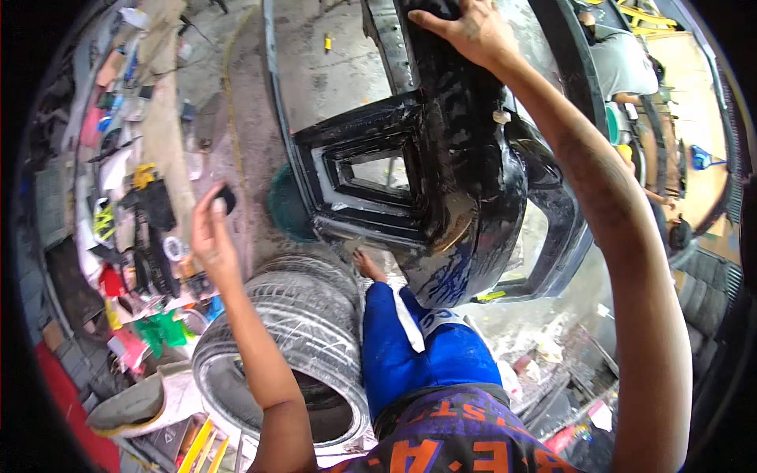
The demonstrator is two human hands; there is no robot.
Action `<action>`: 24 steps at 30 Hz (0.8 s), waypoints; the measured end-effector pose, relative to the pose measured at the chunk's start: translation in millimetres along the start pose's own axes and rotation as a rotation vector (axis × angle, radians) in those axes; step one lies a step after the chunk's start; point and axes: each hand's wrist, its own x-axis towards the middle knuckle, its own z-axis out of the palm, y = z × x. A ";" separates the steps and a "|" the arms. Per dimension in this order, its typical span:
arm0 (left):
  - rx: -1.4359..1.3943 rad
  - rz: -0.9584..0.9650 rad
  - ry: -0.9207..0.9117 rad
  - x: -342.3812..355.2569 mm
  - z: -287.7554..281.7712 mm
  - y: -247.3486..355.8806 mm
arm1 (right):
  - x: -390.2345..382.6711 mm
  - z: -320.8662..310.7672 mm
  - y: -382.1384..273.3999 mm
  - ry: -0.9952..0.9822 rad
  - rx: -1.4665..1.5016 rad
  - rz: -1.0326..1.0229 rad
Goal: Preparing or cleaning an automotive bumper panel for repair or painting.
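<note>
A large black car bumper [465,181] stands in front of me, its surface wet and streaked, with whitish smears round a framed opening. My right hand [473,35] lies on its upper part at the top of the view, thumb spread out; the fingertips pass partly out of the picture. To the left, away from the bumper, my left hand [213,240] is raised with its fingers together. It holds a small dark pad-like piece [227,199] whose exact kind does not show. My bare foot [368,266] is on the floor below the bumper.
Dusty stacked tyres [292,315] stand by my left forearm. Behind the bumper's left edge is a dark green tub [288,206]. A cluttered bench [150,197] runs along the left. At the right, another person [623,63] bends beside a board [702,118].
</note>
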 end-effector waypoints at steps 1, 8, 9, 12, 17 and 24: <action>0.035 0.089 -0.146 -4.1 20.5 35.7 | 1.4 -0.1 12.3 0.007 -0.018 -0.010; 0.418 0.638 -0.965 -40.5 96.0 99.9 | -9.7 -48.9 17.5 0.213 0.354 -0.108; 0.378 0.637 -0.955 -48.1 97.1 93.7 | -32.5 -64.4 20.6 0.286 0.281 -0.195; 0.384 0.605 -0.815 -70.4 116.2 92.4 | -110.4 -107.2 80.6 0.361 0.048 -0.237; 0.422 0.635 -0.750 -82.9 112.8 82.7 | -189.1 -99.6 94.9 0.252 0.094 0.219; 0.427 0.646 -0.667 -111.5 155.5 84.5 | -202.4 -108.7 101.5 0.293 0.127 0.257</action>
